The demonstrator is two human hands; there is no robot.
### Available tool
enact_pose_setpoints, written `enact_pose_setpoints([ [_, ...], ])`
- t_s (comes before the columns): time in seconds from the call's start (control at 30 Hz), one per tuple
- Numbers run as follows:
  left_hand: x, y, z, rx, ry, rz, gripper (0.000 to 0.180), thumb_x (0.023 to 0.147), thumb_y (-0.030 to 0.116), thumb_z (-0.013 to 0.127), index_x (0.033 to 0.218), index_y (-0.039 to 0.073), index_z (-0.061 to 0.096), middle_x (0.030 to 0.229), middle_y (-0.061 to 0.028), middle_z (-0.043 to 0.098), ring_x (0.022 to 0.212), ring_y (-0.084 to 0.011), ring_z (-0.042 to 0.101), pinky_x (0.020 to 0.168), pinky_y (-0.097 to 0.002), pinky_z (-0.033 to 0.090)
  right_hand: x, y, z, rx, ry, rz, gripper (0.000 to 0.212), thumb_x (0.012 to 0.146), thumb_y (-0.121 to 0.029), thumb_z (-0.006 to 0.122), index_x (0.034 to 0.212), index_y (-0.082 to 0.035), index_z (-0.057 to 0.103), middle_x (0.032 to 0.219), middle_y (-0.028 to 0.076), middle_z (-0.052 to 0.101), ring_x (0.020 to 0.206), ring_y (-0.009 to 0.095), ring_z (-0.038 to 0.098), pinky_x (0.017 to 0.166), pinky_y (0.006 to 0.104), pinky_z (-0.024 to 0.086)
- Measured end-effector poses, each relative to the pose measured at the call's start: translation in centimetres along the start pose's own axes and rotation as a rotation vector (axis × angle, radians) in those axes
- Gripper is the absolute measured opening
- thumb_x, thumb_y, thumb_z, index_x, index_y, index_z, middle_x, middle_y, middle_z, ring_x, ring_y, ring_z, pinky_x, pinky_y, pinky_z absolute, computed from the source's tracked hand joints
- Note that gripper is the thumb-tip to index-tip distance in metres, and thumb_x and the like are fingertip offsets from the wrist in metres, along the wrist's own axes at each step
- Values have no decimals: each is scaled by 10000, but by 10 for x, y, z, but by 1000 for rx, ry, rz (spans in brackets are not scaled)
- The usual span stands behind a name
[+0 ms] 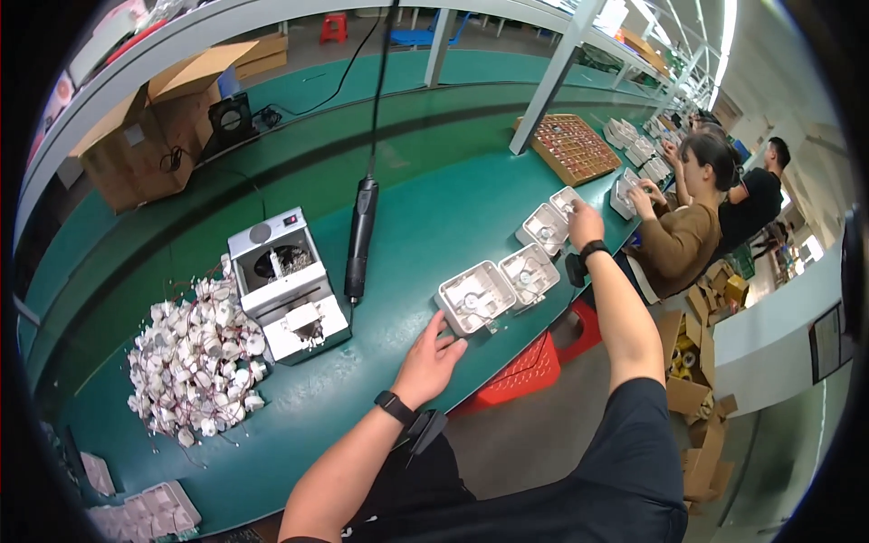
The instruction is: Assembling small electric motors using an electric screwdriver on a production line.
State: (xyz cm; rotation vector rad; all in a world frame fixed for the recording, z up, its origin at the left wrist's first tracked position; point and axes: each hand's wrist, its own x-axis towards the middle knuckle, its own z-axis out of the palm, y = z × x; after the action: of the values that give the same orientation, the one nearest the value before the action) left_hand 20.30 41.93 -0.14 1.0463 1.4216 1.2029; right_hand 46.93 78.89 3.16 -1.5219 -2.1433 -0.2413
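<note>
A row of white plastic housings runs along the table's near edge, with round grey parts inside. Beside the nearest housing (475,297), my left hand (427,360) is open, fingers spread at its lower left corner and palm above the table. Further right stand a second housing (529,274) and a third (545,228). At the far end of the row, my right hand (587,226) is closed at the edge of another white plastic housing (564,199). Its fingertips are partly hidden.
A black electric screwdriver (362,240) hangs over the green table (398,235). Left of it stand a screw feeder (285,288) and a heap of white wired parts (195,362). A compartmented wooden tray (575,149) lies far right, near co-workers. A red stool (525,376) is below.
</note>
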Motion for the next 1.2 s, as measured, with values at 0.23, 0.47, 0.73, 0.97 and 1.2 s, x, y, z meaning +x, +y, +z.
enact_pose_setpoints([
  [0.23, -152, 10, -91, -19, 307, 34, 481, 968, 223, 673, 1378, 21, 524, 1129, -115, 700, 999, -184, 693, 880, -321, 553, -136, -103, -113, 540, -62, -68, 266, 1033, -162, 558, 1197, 36, 630, 1068, 160, 719, 943, 206, 668, 853, 334, 524],
  [0.47, -378, 22, -261, 729, 1175, -81, 226, 941, 167, 668, 1124, 43, 710, 1032, -142, 733, 891, -237, 716, 758, -343, 566, -305, -249, -116, 860, -583, -232, 124, 964, -86, 615, 1033, 15, 638, 803, 52, 628, 725, 97, 577, 650, 247, 466],
  [0.73, -641, -64, -496, 1394, 1583, -720, 355, 923, 273, 655, 1174, 23, 669, 1114, -199, 697, 1047, -382, 651, 910, -486, 513, -400, -466, -160, 1119, -1117, -668, 244, 865, -71, 739, 1089, -7, 667, 810, 76, 686, 670, 143, 640, 650, 266, 531],
  [0.97, -664, -87, -507, 1189, 1324, -867, 305, 915, 264, 613, 1124, 65, 711, 1027, -219, 708, 996, -399, 661, 880, -491, 521, -453, -582, -164, 1210, -1392, -693, 497, 890, -115, 739, 1328, -9, 529, 1151, 118, 664, 850, 136, 661, 745, 288, 560],
  [1.2, -614, -73, -451, 1203, 1268, -630, 238, 900, 234, 641, 982, 34, 742, 886, -222, 700, 881, -415, 662, 794, -501, 523, -460, -577, -146, 1177, -1253, -533, 554, 912, -123, 718, 1392, -14, 464, 1210, 142, 635, 869, 154, 667, 754, 302, 566],
])
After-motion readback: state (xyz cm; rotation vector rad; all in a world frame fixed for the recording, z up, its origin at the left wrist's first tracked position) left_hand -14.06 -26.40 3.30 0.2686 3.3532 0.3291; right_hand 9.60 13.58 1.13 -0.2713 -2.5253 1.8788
